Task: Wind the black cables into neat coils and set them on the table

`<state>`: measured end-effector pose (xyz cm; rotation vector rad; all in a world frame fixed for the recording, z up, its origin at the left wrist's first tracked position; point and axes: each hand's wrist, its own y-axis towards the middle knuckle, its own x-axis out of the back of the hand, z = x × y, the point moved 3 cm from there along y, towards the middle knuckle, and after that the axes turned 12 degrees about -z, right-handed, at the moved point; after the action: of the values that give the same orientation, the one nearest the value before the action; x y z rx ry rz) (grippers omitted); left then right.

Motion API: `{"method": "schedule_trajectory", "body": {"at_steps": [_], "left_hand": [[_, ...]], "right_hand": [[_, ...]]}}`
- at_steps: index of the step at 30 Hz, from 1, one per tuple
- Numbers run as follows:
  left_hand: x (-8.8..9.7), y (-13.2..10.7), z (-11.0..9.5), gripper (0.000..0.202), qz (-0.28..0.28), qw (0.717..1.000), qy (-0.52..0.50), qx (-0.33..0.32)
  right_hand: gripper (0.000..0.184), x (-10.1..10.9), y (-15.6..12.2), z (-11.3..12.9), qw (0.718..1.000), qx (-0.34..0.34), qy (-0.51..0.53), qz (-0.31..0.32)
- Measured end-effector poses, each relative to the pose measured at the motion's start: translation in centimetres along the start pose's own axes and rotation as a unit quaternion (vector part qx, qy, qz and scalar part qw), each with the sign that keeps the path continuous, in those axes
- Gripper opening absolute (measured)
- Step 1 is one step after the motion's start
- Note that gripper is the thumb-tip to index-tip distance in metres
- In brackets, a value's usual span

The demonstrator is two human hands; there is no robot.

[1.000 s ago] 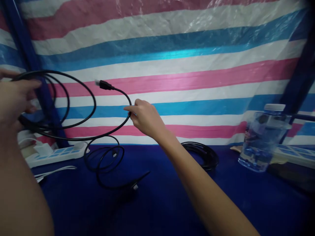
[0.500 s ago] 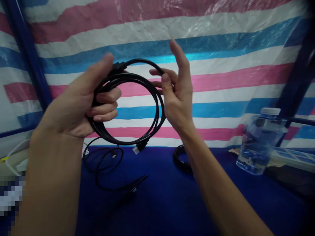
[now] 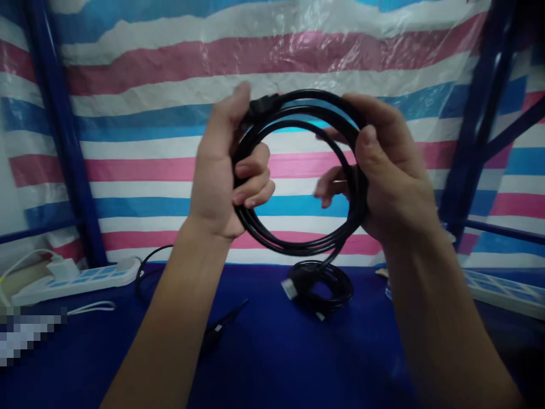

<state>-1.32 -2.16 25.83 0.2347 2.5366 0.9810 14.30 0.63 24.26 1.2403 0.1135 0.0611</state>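
Up in front of me hangs a coiled black cable (image 3: pixel 306 93), wound in several round loops. My left hand (image 3: pixel 215 162) is closed round its left side, fingers curled through the loop and thumb up beside a black plug (image 3: pixel 264 104) at the top. On the right side, my right hand (image 3: pixel 398 170) grips the loops between thumb and fingers, some fingertips showing inside the ring. The cable's other end dangles below, with a silver-tipped plug (image 3: pixel 289 288). Behind that plug, a second black cable coil (image 3: pixel 340 284) lies on the blue table (image 3: pixel 298 363).
A white power strip (image 3: pixel 97 278) with a charger (image 3: pixel 63 267) stands at the back left. Another white strip (image 3: pixel 506 291) lies at the right. A thin black cable (image 3: pixel 225 321) rests near my left forearm. Blue posts (image 3: pixel 477 125) and a striped sheet (image 3: pixel 170 170) stand behind.
Both hands and the coil have moved right in view. My right hand has gone from pinching the upper cable end to gripping the coil's right side. The loose plug hangs lower.
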Motion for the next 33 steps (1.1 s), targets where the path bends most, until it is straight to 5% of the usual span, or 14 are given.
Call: {"method": "schedule_trajectory", "body": {"at_steps": [3, 5, 7, 10, 13, 17, 20, 22, 26, 33], "left_hand": [[0.6, 0.5, 1.2, 0.029, 0.004, 1.0, -0.003, -0.03], [1.6, 0.7, 2.5, 0.028, 0.058, 0.998, -0.002, 0.004], [2.6, 0.7, 4.1, 0.041, 0.132, 0.987, 0.043, 0.085], [2.9, 0.3, 7.1, 0.053, 0.218, 0.944, 0.144, 0.2], [2.2, 0.3, 9.4, 0.044, 0.207, 0.935, 0.173, 0.229], [3.1, 1.4, 11.3, 0.041, 0.037, 0.965, 0.15, 0.211], [5.0, 2.4, 12.9, 0.029, -0.093, 0.966, 0.156, 0.184], [5.7, 2.7, 14.9, 0.022, -0.124, 0.955, 0.2, 0.181], [5.5, 2.2, 20.8, 0.016, -0.075, 0.918, 0.322, 0.22], [4.7, 0.1, 28.2, 0.029, 0.1, 0.762, 0.602, 0.219]], "right_hand": [[0.033, 0.8, 0.1, -0.5, 0.998, -0.061, 0.032, -0.001], [0.031, 1.5, 0.1, -0.6, 0.994, -0.106, 0.016, 0.03], [0.03, 1.9, -0.2, -0.9, 0.981, -0.152, -0.037, 0.115], [0.03, 1.8, -1.0, -1.9, 0.919, -0.218, -0.153, 0.291], [0.026, 1.5, -1.2, -3.4, 0.884, -0.238, -0.207, 0.345], [0.03, 1.9, -1.7, -6.3, 0.918, -0.274, -0.168, 0.232], [0.037, 2.9, -3.5, -9.0, 0.941, -0.32, -0.089, 0.063], [0.041, 3.6, -5.3, -10.7, 0.929, -0.363, -0.047, -0.053], [0.037, 5.8, -8.2, -13.3, 0.867, -0.445, -0.162, -0.154], [0.037, 10.3, -12.0, -17.4, 0.788, -0.486, -0.376, -0.03]]}}
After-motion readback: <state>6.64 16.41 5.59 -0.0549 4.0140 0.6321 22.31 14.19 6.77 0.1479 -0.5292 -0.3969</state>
